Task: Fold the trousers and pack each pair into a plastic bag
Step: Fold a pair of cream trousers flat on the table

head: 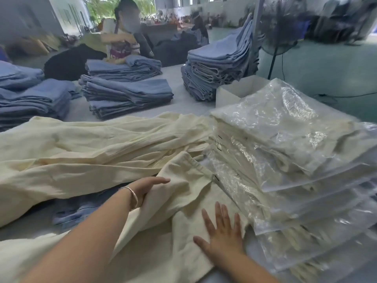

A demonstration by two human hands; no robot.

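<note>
Cream trousers [189, 193] spread on table [179, 99] near front edge, waistband end toward stack of bagged trousers [295, 160] at right, touching it. Left hand [150, 187] with bracelet [132, 196] on wrist, fingers tucked under a raised fold of the cloth, thumb on top, holding that fold. Right hand [222, 231] flat, fingers straight and spread wide, pressing the cloth down, gripping nothing. More loose cream trousers [81, 144] heaped behind. Blue folded stacks [126, 94] farther back. White box [236, 90] behind bagged stack. Another person [124, 37] at far side. Fan [279, 27] on floor at right.
</note>
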